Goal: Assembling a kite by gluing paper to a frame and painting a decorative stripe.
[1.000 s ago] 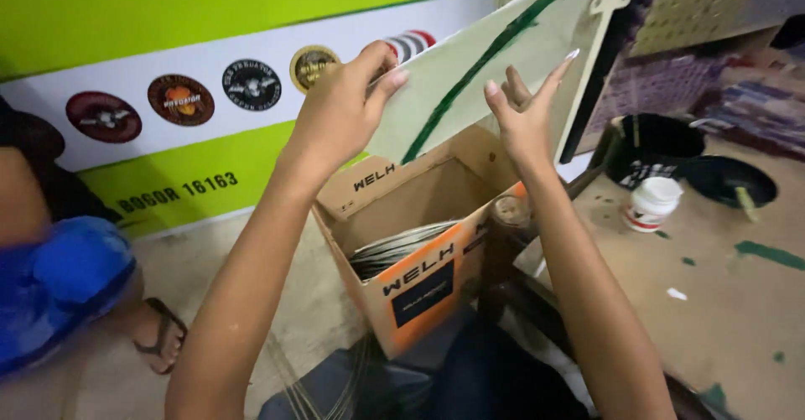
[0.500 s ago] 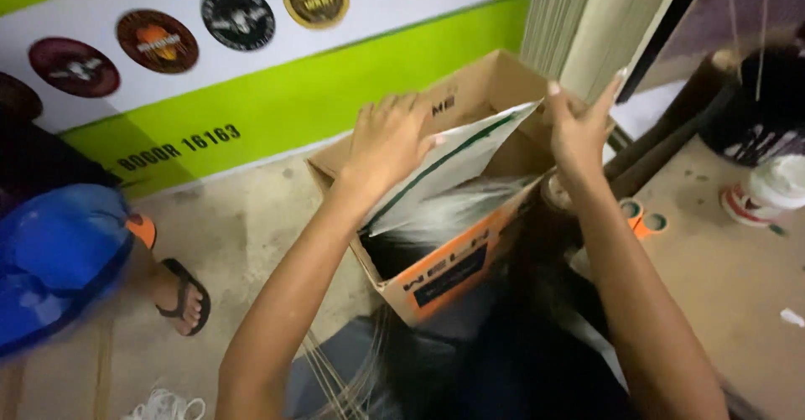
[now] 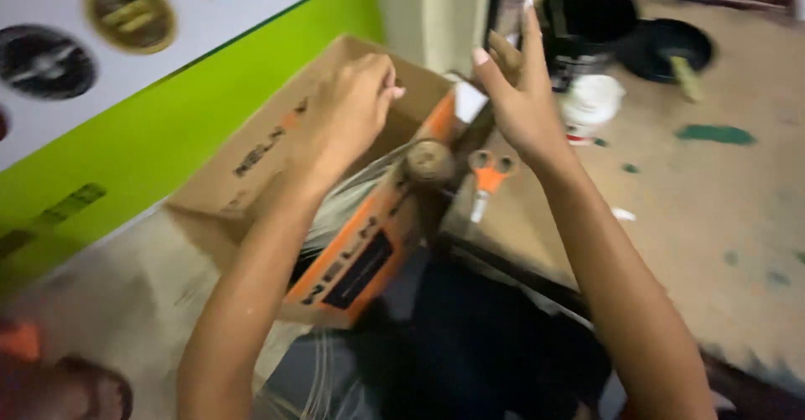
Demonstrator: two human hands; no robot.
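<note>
The cardboard box [image 3: 335,219] stands open on the floor, grey sheets showing inside it; the left hand [image 3: 352,110] reaches over its opening, fingers [image 3: 387,85] curled, holding nothing visible. The right hand [image 3: 520,93] hovers at the box's right corner with fingers spread, above orange scissors [image 3: 488,175] on the surface [image 3: 696,219], near a white jar [image 3: 591,106].

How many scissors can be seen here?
1. The orange-handled scissors lie on the work surface beside the cardboard box, below the right hand. Others may be hidden.
</note>
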